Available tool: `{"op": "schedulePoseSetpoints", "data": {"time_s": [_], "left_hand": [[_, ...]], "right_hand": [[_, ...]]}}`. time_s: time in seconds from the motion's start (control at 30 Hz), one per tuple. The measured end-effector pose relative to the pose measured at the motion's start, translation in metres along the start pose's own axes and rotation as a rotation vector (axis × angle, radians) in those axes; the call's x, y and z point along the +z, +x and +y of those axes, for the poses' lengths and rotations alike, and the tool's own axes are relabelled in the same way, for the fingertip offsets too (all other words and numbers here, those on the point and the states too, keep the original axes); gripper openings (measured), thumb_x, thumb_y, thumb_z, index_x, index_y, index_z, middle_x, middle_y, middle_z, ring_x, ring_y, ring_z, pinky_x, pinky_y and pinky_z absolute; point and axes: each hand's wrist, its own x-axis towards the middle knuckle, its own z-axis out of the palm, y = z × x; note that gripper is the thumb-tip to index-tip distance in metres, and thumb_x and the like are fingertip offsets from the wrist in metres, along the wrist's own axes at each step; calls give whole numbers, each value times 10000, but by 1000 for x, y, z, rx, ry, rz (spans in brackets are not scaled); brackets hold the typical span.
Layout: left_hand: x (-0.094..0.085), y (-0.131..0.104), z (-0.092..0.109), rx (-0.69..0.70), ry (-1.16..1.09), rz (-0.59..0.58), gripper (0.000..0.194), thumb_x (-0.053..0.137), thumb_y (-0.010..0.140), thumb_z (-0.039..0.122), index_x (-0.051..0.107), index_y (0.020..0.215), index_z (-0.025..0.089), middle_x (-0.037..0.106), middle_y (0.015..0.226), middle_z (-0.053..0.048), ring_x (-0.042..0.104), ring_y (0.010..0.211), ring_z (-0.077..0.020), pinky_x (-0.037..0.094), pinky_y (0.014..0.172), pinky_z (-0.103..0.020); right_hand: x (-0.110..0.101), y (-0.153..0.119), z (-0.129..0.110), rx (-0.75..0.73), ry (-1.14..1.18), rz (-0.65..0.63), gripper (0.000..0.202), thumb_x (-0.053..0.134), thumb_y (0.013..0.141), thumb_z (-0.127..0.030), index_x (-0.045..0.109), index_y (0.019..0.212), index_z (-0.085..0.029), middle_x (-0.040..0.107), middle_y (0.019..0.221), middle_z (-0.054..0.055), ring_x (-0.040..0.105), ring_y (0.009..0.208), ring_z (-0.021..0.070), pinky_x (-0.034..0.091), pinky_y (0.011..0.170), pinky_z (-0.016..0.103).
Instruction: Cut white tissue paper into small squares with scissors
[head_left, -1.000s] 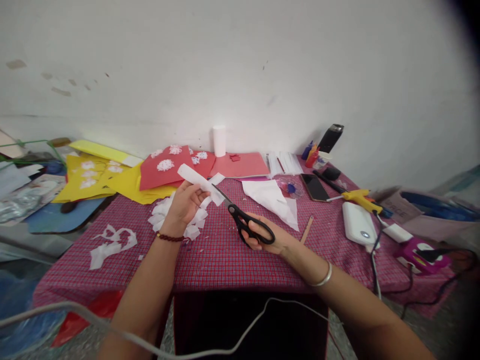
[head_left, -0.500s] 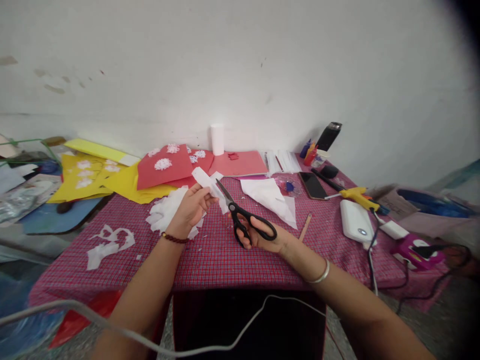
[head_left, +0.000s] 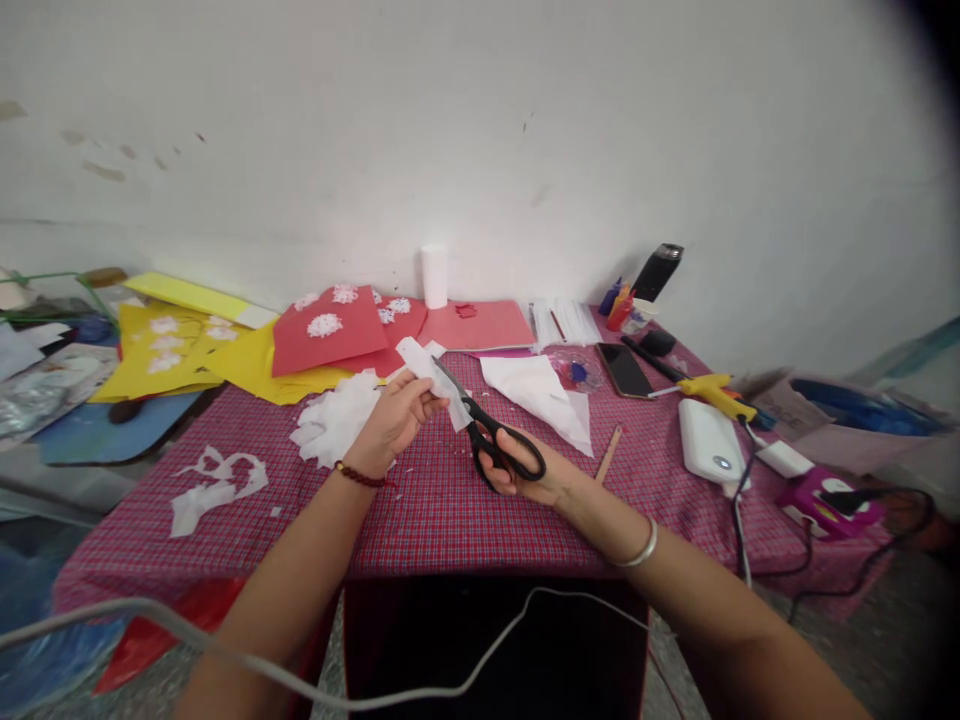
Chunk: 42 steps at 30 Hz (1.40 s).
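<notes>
My left hand pinches a folded strip of white paper above the middle of the table. In my right hand is a pair of black-handled scissors, with fingers through the loops. The scissor blades lie against the paper strip, pointing up and left; whether they are parted is hard to make out. Behind my left hand lies a pile of cut white paper. A larger folded white sheet rests beyond the scissors, to the right.
On the left are red cards with paper flowers, yellow sheets and curled paper scraps. To the right lie a wooden stick, a phone, a power bank and a yellow glue gun. A white cable crosses in front.
My left hand has shifted slightly right with the paper strip, toward the scissors. The scissor handles have drawn closer together, and more of the strip now shows beside the blades.
</notes>
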Motion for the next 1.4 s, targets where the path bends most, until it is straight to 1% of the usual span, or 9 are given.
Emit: {"op": "schedulePoseSetpoints", "data": {"time_s": [0.13,0.3,0.5,0.7,0.83,0.97,1.2,1.27,1.4], "left_hand": [[-1,0,1,15,68,0,195,770,670,203,651,817,156,693,743,5,630,638,-108,512,591,-221],[-1,-2,-2,6,176,-4,204,772,643,216,686,818,157,688,696,4,592,560,-103,439,497,-206],[4,-6,-6,-21,241,-56,154,753,649,200,696,786,160,686,720,-7,591,583,-109,427,494,-211],[7,-8,-12,-43,310,-83,137,775,651,233,686,707,145,652,650,-3,559,549,-102,429,512,-213],[7,-7,-15,-67,282,-113,207,818,626,277,721,754,145,695,682,-24,594,563,-121,480,571,-239],[9,-8,-16,-100,233,-129,248,841,615,292,739,793,153,707,676,-23,579,519,-116,477,547,-242],[7,-5,-18,-95,240,-137,302,867,601,310,742,816,139,694,660,-22,580,547,-113,444,525,-222],[6,-4,-18,-88,257,-122,298,868,592,309,739,801,141,696,664,-20,579,550,-113,443,525,-220],[8,-5,-16,-91,291,-78,236,848,581,283,723,723,141,683,611,-16,563,515,-112,423,496,-216]], "right_hand": [[-1,0,-1,89,80,-69,546,715,791,-602,562,1135,-207,626,801,-9,553,601,98,412,545,230],[-3,1,-1,98,115,-74,566,726,783,-597,568,1167,-213,627,810,-8,551,620,104,394,565,242],[-7,2,-1,90,161,-69,500,728,789,-584,544,1117,-255,643,810,-21,565,621,111,392,578,246],[-5,1,-2,104,179,-46,553,749,760,-595,542,1131,-240,645,815,-15,568,626,112,392,580,245],[0,1,-4,106,177,-52,569,744,756,-609,561,1129,-221,631,787,-14,537,605,107,384,566,245],[3,0,-4,74,161,-44,559,723,775,-617,589,1127,-205,594,758,-20,485,568,87,360,523,226],[4,0,-2,-7,27,24,484,713,817,-562,589,1109,-196,542,702,-46,346,454,45,228,376,175],[4,0,-3,-6,25,26,503,719,803,-575,589,1102,-191,556,707,-39,383,468,52,264,391,180],[5,1,-6,54,106,-2,569,738,749,-630,596,1092,-199,596,748,-19,497,558,88,375,504,223]]}}
